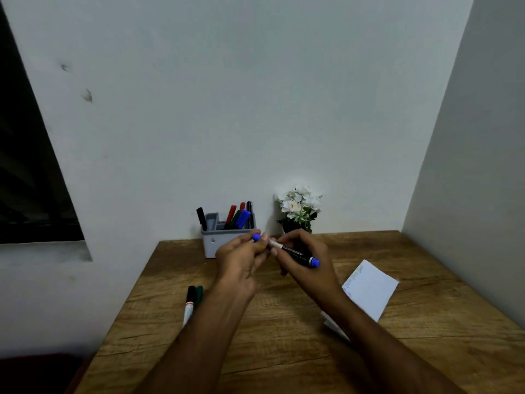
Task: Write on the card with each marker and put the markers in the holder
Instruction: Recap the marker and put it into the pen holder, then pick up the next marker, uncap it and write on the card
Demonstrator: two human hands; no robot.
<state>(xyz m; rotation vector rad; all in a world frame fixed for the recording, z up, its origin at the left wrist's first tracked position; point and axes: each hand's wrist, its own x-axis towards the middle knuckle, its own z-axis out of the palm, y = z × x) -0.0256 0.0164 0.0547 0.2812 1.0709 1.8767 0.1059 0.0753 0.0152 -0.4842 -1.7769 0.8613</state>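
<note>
My right hand [305, 260] grips the dark barrel of a blue marker [298, 255], held above the table with its blue end pointing right. My left hand [241, 258] pinches the marker's blue cap [256, 237], at or just off the tip end; whether it is seated I cannot tell. The grey holder [213, 243] stands behind my hands against the wall, with several red, green, blue and black markers in it. The white card [369, 288] lies on the table to the right, partly under my right forearm. Two markers, black-capped [189, 304] and green-capped [198, 294], lie at the left.
A small pot of white flowers [299, 207] stands by the wall, right of the holder. The wooden table [284, 351] is bounded by walls behind and to the right; its left edge runs diagonally beside the loose markers.
</note>
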